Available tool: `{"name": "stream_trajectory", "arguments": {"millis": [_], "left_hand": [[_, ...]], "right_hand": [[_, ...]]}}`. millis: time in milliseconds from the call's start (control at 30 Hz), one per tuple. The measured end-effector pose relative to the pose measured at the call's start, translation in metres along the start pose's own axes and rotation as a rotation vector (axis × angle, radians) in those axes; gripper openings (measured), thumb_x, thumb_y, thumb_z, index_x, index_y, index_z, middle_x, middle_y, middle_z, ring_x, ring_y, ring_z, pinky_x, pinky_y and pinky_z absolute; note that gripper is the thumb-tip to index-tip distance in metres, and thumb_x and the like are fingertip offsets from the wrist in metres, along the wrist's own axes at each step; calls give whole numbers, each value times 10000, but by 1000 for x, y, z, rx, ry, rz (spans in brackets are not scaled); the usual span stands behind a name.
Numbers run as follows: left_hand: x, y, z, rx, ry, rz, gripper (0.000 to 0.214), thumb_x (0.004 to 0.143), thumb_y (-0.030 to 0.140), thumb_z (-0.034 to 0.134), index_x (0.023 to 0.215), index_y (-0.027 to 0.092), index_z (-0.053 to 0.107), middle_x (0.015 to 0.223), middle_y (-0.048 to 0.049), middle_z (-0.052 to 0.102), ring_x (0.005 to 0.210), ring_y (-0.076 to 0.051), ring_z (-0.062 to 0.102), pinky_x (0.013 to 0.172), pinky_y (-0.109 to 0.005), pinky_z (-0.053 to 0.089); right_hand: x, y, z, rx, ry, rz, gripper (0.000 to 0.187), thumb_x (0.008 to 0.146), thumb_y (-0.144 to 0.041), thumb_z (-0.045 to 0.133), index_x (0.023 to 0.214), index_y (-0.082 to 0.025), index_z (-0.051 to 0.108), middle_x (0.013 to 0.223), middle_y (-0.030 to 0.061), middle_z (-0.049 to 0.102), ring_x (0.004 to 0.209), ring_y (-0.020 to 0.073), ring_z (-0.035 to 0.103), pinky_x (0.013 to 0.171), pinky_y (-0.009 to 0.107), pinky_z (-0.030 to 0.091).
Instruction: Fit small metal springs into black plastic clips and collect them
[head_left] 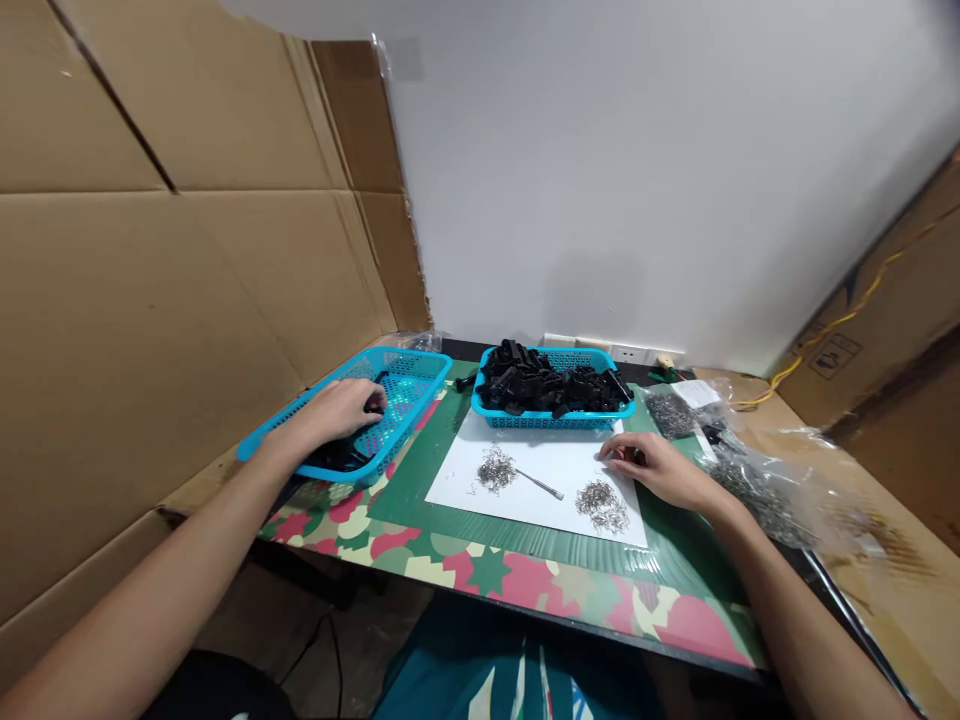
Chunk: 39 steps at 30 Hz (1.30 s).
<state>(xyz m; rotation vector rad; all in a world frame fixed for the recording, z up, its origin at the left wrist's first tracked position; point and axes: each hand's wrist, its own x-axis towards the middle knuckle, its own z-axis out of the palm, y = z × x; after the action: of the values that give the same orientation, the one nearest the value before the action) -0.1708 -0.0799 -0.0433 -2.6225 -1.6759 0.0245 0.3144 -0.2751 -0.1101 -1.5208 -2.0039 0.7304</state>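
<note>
My left hand (348,408) reaches into the left blue plastic basket (411,428), its fingers curled down. Something dark shows between its thumb and fingers, too small to make out. Black plastic parts (339,456) lie in that basket, partly under the hand. My right hand (651,466) rests at the right edge of a white paper sheet (459,486), fingers loosely bent and apart, holding nothing that I can see. Near it is a pile of small metal pieces (601,506). A second such pile (496,470) lies further left, with metal tweezers (540,484) between the piles.
Another blue basket (555,422), heaped with black parts (551,382), stands behind the paper. Clear bags of metal pieces (757,500) lie at the right. Cardboard (210,270) walls the left side. A power strip (628,354) runs along the back wall.
</note>
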Motion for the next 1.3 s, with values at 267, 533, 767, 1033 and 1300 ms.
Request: {"name": "stream_trajectory", "arguments": {"millis": [267,533,767,1033,1300], "left_hand": [[6,4,-5,63,-49,17,235,796,386,614,872,245,785,900,-99,799,925,-344,742,783,-365,486],[9,6,-11,-24,-37,-56,275,794,439,576,838,245,765,895,-85,803,845,-300,721,724,-335,499],[6,9,-14,-223,20,-117,225,733,430,684,789,242,794,921,-86,817,926,-330,708,824,-351,521],[-22,12,-30,-703,196,-216,416,872,533,687,1038,169,799,780,13,727,766,-180,625,802,-277,531],[-58,41,-23,-1211,389,-272,548,700,578,883,1025,162,737,996,-70,777,919,-194,703,864,-296,601]], "right_hand": [[4,9,6,93,31,4,156,926,-322,685,910,-210,791,848,39,689,741,186,574,691,323,416],[3,7,0,146,-20,46,142,903,-322,690,844,-194,709,761,8,627,695,167,526,646,306,399],[-3,1,-5,135,-4,74,158,944,-320,614,846,-201,644,756,11,605,679,169,505,611,306,362],[-5,-10,-8,154,45,28,187,929,-354,630,820,-204,645,778,28,627,707,179,519,638,315,395],[-3,-13,-1,200,161,-2,241,955,-413,629,836,-204,646,786,29,641,716,180,540,661,316,412]]}}
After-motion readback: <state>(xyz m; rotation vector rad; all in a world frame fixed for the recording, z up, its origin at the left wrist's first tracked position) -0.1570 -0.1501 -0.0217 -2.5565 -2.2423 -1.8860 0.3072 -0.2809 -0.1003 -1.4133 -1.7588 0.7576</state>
